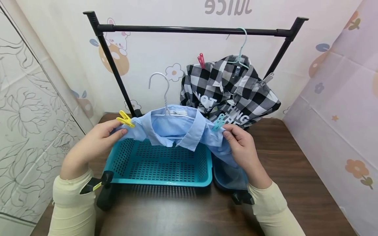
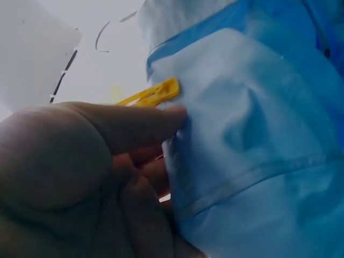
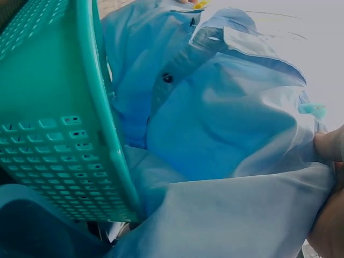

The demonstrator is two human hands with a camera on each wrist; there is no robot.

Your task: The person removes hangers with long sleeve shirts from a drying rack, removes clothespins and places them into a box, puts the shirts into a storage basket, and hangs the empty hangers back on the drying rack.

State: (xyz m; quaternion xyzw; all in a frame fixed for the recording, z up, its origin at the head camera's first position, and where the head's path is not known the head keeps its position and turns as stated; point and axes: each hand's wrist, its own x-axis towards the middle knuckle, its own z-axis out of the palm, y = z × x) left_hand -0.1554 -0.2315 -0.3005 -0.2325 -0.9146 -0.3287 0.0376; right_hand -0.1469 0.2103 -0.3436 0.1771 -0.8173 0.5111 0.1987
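Light-blue collared fabric shirt point(image 1: 174, 127), on a white hooked hanger point(image 1: 166, 98), is held up near a teal perforated plastic basket point(image 1: 159, 182); left hand point(image 1: 95, 141) and right hand point(image 1: 243, 147) pinch opposite sleeves, apparently keeping it spread.

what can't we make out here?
Collar label on the blue shirt: print too small, head view.
Checked shirt: lettering broken up by folds, head view.
Blue bin: far end behind blue shirt, head view.
Left hand: some fingertips behind blue shirt, left wrist view.
Right hand: cut off by right edge, right wrist view.
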